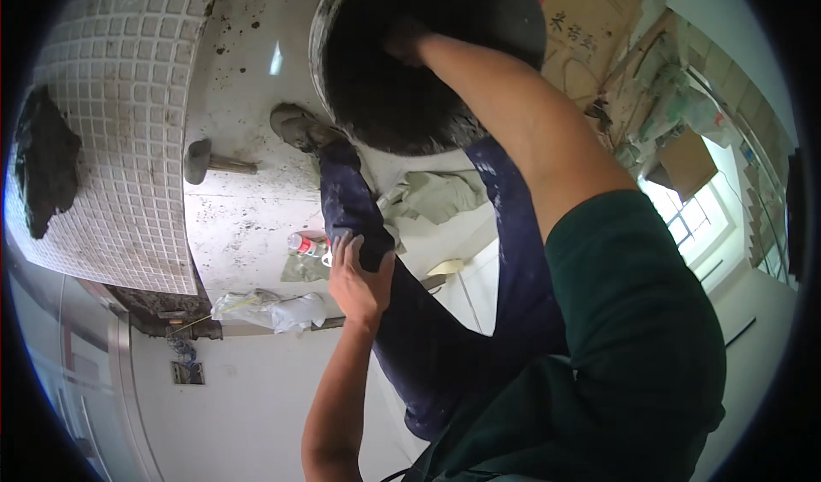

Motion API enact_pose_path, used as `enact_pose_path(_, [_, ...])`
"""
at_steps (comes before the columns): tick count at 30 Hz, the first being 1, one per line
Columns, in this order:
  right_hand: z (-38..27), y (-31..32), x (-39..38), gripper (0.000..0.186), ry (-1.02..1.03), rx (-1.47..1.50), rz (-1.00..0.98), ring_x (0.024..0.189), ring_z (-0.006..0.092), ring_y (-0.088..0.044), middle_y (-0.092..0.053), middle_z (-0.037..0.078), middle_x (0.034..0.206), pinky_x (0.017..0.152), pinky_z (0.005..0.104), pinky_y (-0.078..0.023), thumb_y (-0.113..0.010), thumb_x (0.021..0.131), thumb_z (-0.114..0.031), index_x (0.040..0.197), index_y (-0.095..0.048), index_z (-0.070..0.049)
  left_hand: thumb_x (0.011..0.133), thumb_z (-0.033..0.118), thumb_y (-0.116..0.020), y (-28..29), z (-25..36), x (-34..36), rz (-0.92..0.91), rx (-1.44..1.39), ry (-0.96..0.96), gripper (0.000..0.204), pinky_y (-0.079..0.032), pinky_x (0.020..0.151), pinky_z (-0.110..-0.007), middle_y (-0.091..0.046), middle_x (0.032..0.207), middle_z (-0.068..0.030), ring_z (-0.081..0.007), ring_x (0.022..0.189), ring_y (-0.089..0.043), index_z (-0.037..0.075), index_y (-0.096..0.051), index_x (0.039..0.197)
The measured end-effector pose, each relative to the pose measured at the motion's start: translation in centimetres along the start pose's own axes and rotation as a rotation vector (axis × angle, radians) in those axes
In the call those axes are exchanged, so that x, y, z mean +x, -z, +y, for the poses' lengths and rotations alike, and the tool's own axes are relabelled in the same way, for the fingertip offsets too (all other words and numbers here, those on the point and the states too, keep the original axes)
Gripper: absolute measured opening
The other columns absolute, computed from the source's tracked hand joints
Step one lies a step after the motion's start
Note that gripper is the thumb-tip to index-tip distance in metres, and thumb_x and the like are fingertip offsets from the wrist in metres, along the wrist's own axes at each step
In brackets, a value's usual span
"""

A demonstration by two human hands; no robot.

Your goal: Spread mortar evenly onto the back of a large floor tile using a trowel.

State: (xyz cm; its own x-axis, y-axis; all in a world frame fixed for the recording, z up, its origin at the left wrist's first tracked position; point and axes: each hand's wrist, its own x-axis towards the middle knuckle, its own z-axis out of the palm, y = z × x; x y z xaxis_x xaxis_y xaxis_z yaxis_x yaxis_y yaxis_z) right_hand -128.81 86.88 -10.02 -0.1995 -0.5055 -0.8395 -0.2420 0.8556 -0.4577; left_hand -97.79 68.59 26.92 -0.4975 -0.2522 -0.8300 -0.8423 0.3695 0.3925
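right hand (pixel 406 41) is sunk into the big dark bucket (pixel 505 11), and from where i stand the gloom in there hides the fingers, so i cannot tell whether they are clenched round something or slack. the bucket stands just past the person's knees, its mouth facing them, presumably so one arm can reach straight in. left hand (pixel 359 281) carries nothing, its fingers spread on the trouser leg (pixel 351 195), most likely to prop the bent body. just left of its fingertips lies a bottle (pixel 299 244) with a red label; farther out on that side a mallet (pixel 198 162) rests on the floor (pixel 252 217), perhaps to stay within reach. well left of the same hand is a white gridded panel (pixel 145 80) bearing a dark grey lump (pixel 44 161), ribbed face showing, maybe because ribs give the lump some grip. crumpled greyish sheeting (pixel 436 195) lies beyond that hand, to its right.
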Motion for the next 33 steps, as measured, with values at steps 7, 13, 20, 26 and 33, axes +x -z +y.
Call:
enact_pose_path(7, [-15.0,-3.0,2.5,0.013,-0.523,1.36,0.027,0.08,0.0246,-0.068,-0.07,0.012,0.091,0.068,0.0403,-0.056,-0.066,0.094,-0.019,0.1,-0.068,-0.008,0.074,0.031,-0.082,3.8,-2.6,-1.3,0.001,0.181,0.155,0.054,-0.044,0.108,-0.043,-0.062,0.134,-0.0167,-0.037,0.129,-0.055,0.003,-0.066,0.118])
enact_pose_path(13, [-15.0,-1.5,-0.2,0.019,-0.334,1.098,0.293,0.054,0.0162,-0.057,-0.062,0.005,0.067,0.048,0.0365,-0.048,-0.067,0.096,-0.029,0.097,-0.068,-0.011,0.074,0.031,-0.082,3.3,-1.8,0.7,0.005,0.184,0.126,0.055,-0.045,0.108,-0.042,-0.063,0.132,-0.0147,-0.0345,0.128,-0.056,0.004,-0.066,0.118])
enact_pose_path(20, [-7.4,-4.2,1.5,0.022,0.204,0.348,0.864,0.075,0.0247,-0.068,-0.07,0.009,0.081,0.068,0.0394,-0.056,-0.065,0.094,-0.027,0.097,-0.07,-0.006,0.073,0.033,-0.083,1.9,1.1,2.9,-0.003,0.164,0.079,0.057,-0.046,0.106,-0.042,-0.064,0.131,-0.0158,-0.0346,0.125,-0.058,0.003,-0.066,0.118])
enact_pose_path(26, [-12.8,-2.7,-5.0,0.024,-0.059,0.442,0.759,0.072,0.0258,-0.069,-0.068,0.012,0.077,0.067,0.0378,-0.056,-0.068,0.091,-0.024,0.094,-0.068,-0.001,0.072,0.035,-0.083,2.8,-1.7,0.4,-0.015,0.254,0.067,0.058,-0.047,0.105,-0.042,-0.064,0.131,-0.0161,-0.034,0.124,-0.058,0.003,-0.067,0.119])
enact_pose_path(33, [-15.5,2.3,-17.7,0.031,-0.061,0.515,0.67,0.079,0.04,-0.066,-0.067,0.023,0.082,0.071,0.0442,-0.051,-0.072,0.083,-0.027,0.089,-0.065,0.002,0.071,0.037,-0.081,1.0,-2.4,-0.6,-0.05,0.257,0.039,0.06,-0.047,0.104,-0.041,-0.063,0.132,-0.0142,-0.0314,0.125,-0.057,0.007,-0.066,0.121])
